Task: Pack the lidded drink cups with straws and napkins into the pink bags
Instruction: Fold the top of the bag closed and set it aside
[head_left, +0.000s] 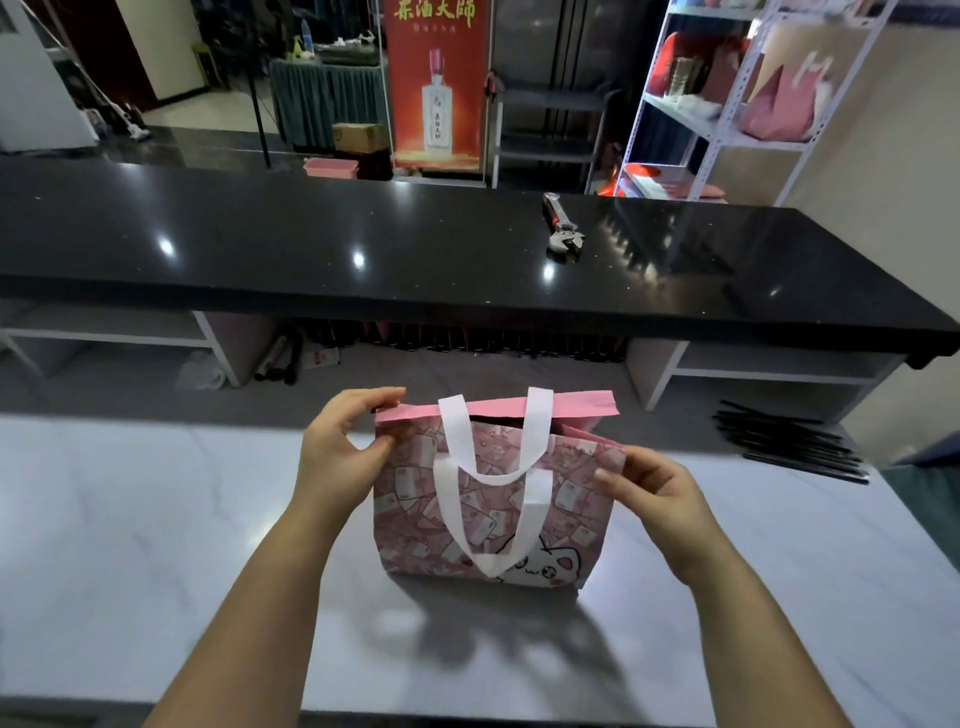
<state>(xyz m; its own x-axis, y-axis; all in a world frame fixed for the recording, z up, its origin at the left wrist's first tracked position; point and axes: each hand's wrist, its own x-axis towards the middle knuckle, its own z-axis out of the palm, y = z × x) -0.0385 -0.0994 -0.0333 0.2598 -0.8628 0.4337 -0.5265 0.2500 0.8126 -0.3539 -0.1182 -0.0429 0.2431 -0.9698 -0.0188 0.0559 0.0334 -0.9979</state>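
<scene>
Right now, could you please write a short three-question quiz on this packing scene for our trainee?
1. True or false: the left grip and the right grip each pinch a top corner of the pink bag.
2. What lies on the black counter? A. a wrench B. a kettle C. a plate
3. Fill in: the black straws lie on the white table to the person's ____ of the bag.
Key: 1 true; 2 A; 3 right.
</scene>
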